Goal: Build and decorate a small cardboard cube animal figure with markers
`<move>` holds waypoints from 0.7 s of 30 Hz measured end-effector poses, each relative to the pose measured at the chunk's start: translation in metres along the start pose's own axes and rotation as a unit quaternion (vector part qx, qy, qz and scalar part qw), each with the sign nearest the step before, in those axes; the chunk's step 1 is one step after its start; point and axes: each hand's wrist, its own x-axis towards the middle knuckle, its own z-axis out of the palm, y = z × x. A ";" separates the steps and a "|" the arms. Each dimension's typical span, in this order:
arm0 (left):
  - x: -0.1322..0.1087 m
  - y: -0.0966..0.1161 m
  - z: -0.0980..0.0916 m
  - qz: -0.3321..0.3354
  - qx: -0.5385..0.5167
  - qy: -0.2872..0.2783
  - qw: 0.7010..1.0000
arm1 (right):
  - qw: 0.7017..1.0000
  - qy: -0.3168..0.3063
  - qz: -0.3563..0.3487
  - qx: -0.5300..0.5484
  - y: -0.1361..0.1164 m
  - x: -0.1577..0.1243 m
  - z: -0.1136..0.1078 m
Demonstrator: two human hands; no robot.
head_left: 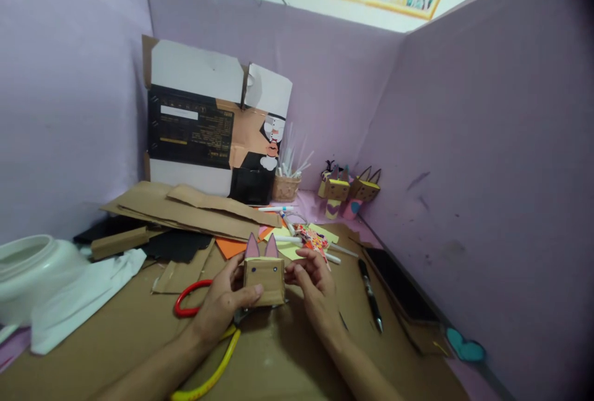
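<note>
A small cardboard box made as a cat's head (264,281), with pink pointed ears and two dots for eyes, is upright at the middle of the desk. My left hand (223,299) grips it from the left, its thumb across the front and its other fingers partly hidden behind. At the right edge of the box is my right hand (318,289), loosely curled with its fingers apart; the fingertips meet or nearly meet the side. Scissors (211,367) with red and yellow handles lie beneath my left hand, their blades partly hidden under the box.
Cardboard strips (195,209) and coloured paper lie behind my hands, with markers (288,239) among them. A pen (370,296) and a dark phone (403,283) are on the right. On the left stands a white jar (32,277). Finished cardboard figures (336,190) stand at the back.
</note>
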 end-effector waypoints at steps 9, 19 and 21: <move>0.001 -0.001 0.001 0.015 0.033 -0.029 0.999 | 0.990 -0.001 -0.059 -0.126 -0.002 -0.003 0.000; -0.002 0.008 0.002 0.028 0.026 -0.116 0.993 | 0.980 -0.102 0.133 0.105 -0.010 -0.006 -0.004; -0.002 0.013 0.002 0.026 0.038 -0.130 0.990 | 0.961 -0.143 0.181 0.150 -0.013 -0.008 -0.003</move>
